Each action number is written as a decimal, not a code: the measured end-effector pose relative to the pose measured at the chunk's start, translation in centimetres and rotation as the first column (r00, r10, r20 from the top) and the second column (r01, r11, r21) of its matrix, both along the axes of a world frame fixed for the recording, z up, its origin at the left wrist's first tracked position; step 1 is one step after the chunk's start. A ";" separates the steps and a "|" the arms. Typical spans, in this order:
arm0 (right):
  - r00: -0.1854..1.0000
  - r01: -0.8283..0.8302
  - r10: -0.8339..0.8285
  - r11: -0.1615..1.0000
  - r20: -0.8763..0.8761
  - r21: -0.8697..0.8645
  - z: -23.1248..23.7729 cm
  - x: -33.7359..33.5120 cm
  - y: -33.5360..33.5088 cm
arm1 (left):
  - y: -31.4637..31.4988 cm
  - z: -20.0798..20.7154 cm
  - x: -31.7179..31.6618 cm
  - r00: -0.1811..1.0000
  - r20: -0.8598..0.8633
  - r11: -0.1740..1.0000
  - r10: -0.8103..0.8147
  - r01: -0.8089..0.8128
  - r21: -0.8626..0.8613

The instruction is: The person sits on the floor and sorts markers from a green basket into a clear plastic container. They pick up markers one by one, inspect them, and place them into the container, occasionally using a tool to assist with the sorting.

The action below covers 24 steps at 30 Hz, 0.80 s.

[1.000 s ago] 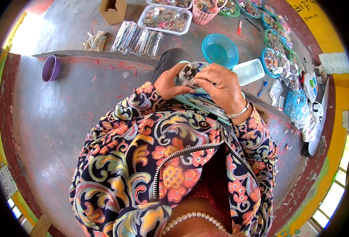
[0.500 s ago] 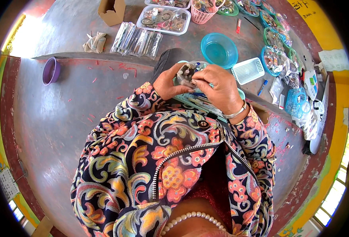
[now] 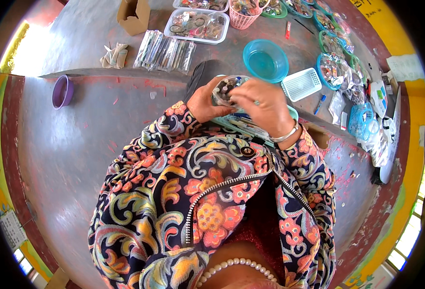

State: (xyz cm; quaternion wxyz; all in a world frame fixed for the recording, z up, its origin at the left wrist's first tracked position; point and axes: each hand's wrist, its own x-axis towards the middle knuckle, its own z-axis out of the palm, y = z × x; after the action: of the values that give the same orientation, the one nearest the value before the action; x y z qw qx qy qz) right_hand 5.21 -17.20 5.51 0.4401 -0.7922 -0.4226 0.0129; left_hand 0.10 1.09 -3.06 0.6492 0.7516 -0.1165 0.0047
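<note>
The left hand (image 3: 205, 103) gripped the clear container (image 3: 218, 98), best kept steady; the right hand (image 3: 266, 103) bunched its fingers at the right rim, their hold impossible to tell.

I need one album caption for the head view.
Left hand holds a filled clear container, right hand at its opening.

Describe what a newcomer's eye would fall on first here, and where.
The boldly flowered jacket, filling the lower middle, probably comes first. Above it, the left hand holds a clear container, with the right hand at its right side. Against the grey floor at left, a purple bowl stands out.
</note>
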 end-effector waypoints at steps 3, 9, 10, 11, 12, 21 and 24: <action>0.915 0.257 -0.204 0.960 -0.348 0.112 0.4 0.9 -1.8 | 0.0 -1.1 0.1 0.999 -0.028 0.991 0.039 -0.042 -0.128; 0.809 0.150 -0.071 0.985 -0.583 0.089 -5.2 1.2 -4.5 | 0.1 -1.5 0.4 0.990 -0.142 0.924 -0.025 -0.031 -0.380; 0.810 0.134 -0.076 0.989 -0.581 0.056 -5.1 0.5 -4.3 | 0.2 -1.5 0.4 0.989 -0.144 0.915 -0.036 -0.025 -0.403; 0.797 0.152 -0.085 0.986 -0.598 0.062 -5.3 -0.1 -4.1 | 0.1 -0.8 0.3 0.992 -0.119 0.933 -0.045 -0.001 -0.361; 0.791 0.147 -0.076 0.987 -0.607 0.067 -5.4 -0.2 -4.0 | 0.2 -0.5 0.4 0.993 -0.101 0.937 -0.068 0.029 -0.347; 0.837 0.097 -0.168 0.982 -0.521 -0.161 -6.1 0.4 -3.9 | 0.8 -0.9 1.9 0.980 -0.026 0.955 -0.195 0.184 -0.232; 0.861 0.074 -0.078 0.997 -0.502 -0.027 -5.7 0.7 -4.5 | 1.3 -1.4 1.9 0.982 -0.034 0.949 -0.186 0.171 -0.265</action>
State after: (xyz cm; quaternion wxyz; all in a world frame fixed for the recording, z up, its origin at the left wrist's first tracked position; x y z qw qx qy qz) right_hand 5.91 -21.71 -0.15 0.5324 -0.7791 -0.2619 0.2026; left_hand 1.96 2.39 -4.48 0.7434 0.6457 -0.1633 -0.0608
